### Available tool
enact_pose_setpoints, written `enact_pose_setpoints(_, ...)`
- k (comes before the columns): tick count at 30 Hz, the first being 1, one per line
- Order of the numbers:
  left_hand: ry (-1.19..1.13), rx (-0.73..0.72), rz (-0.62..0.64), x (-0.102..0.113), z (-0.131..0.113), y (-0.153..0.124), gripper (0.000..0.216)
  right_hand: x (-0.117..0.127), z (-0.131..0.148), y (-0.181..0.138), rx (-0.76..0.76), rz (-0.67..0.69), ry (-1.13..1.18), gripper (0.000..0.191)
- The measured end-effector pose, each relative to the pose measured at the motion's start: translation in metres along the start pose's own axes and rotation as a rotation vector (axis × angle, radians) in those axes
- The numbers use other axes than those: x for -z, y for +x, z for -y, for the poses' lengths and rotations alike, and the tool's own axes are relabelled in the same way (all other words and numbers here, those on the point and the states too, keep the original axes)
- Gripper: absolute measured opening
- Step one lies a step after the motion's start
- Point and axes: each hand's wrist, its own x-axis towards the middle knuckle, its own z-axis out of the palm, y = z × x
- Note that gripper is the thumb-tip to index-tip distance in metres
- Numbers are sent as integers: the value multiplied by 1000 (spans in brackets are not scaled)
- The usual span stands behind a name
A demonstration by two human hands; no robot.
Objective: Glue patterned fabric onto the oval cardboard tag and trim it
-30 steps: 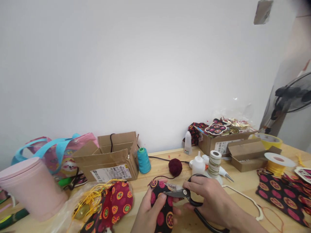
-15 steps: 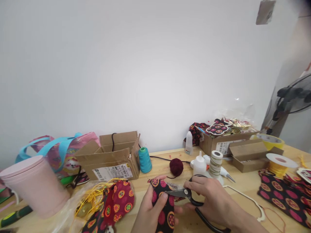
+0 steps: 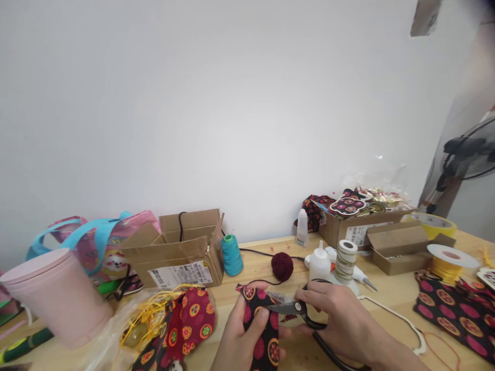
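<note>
My left hand (image 3: 243, 340) is closed around a black fabric piece (image 3: 263, 324) printed with pink and orange flowers, held upright at the bottom middle. My right hand (image 3: 340, 322) grips black-handled scissors (image 3: 299, 309). Their blades point left and lie against the upper edge of the fabric, next to my left thumb. A dark thread runs from the fabric toward a maroon yarn ball (image 3: 282, 266) just behind it on the wooden table (image 3: 386, 296).
A teal thread cone (image 3: 232, 255), an open cardboard box (image 3: 180, 255), a pink tub (image 3: 58, 296) and red patterned fabric with yellow cord (image 3: 174, 322) lie left. Glue bottles (image 3: 320, 262), a ribbon spool (image 3: 345, 260), boxes, a yellow cord reel (image 3: 450, 260), patterned cloth (image 3: 456, 309) and a fan (image 3: 466, 154) stand right.
Both hands stay on the fabric and scissors with only slight shifts. The camera has drifted a little, moving the scene slightly right.
</note>
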Motion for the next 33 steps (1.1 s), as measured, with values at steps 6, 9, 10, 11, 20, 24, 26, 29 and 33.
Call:
enact_pose_setpoints(6, 24, -15, -3, 1, 0, 2, 38, 2, -1, 0, -1, -19, -16, 18)
enact_pose_setpoints(9, 25, -13, 9, 1, 0, 2, 39, 3, -1, 1, -4, -14, -33, 17)
enact_pose_setpoints(10, 29, -14, 12, 1, 0, 2, 39, 3, 0, 1, -4, -14, -39, 17)
enact_pose_setpoints(11, 35, -15, 12, 1, 0, 2, 39, 3, 0, 1, -3, -13, -45, 17)
enact_pose_setpoints(20, 57, -8, -12, 2, 2, 3, 43, -1, 0, -1, 16, -3, -52, 16)
enact_pose_setpoints(24, 71, -19, -12, 2, 2, 2, 39, -1, 0, -1, 28, -11, -63, 16)
enact_pose_setpoints(26, 70, -22, -14, 2, 2, 2, 38, 0, 0, -1, 31, -22, -71, 14)
enact_pose_setpoints(29, 54, -28, -13, 2, 2, 2, 39, 2, -1, 0, 28, -49, -83, 15)
enact_pose_setpoints(33, 39, -15, -32, 1, 2, 2, 42, 0, -1, 2, 37, -80, -136, 15)
